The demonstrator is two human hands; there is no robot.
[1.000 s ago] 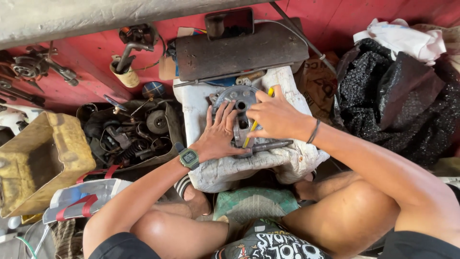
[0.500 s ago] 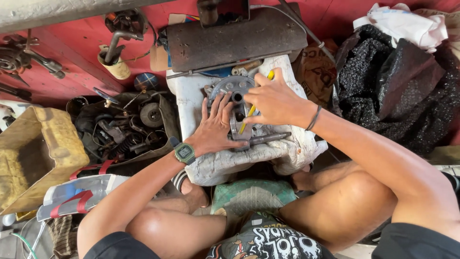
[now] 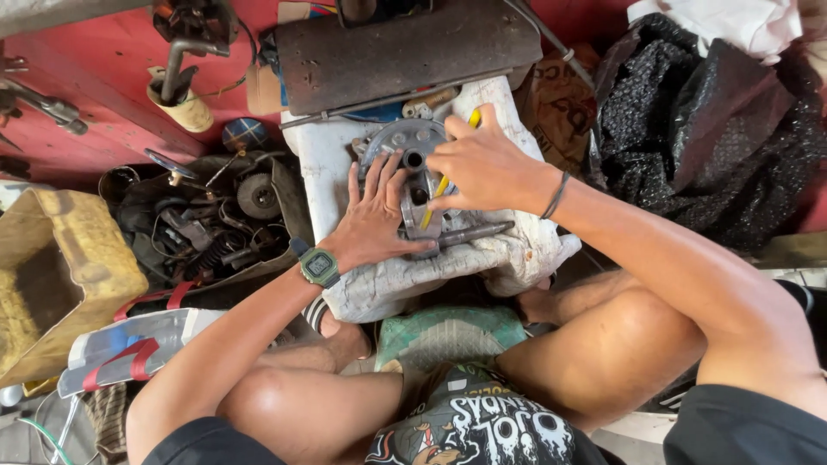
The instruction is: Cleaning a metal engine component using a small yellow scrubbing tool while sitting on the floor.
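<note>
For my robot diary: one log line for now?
left hand: flat on metal casing | right hand: holds yellow-handled tool | support: white block

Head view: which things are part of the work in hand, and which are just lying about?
In hand:
left hand flat on grey metal casing
right hand holding yellow-handled tool
white block beneath

Lying about:
tray of dark parts
black plastic sheet
yellow box
rusty metal plate
</note>
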